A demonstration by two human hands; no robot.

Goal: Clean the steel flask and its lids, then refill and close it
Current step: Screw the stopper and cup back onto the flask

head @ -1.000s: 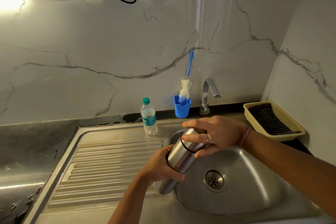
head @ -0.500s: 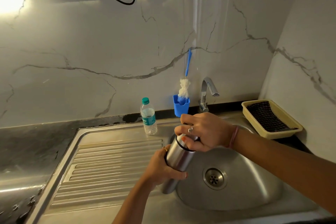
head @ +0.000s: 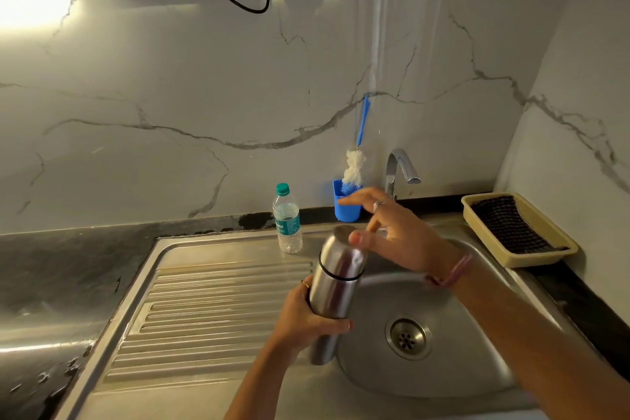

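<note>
The steel flask (head: 335, 286) stands tilted over the left edge of the sink (head: 460, 365), its cap (head: 342, 251) on, so the step in hand looks like unscrewing that cap, an early one. The left hand (head: 306, 317) wraps closed around the lower body, while the right hand (head: 392, 232) hovers at the top, fingers (head: 356, 198) spread loosely, only the thumb at the cap. Next it needs a fresh grip to twist.

bare forearms, finger rings, pink wrist band (head: 455, 271)
</note>
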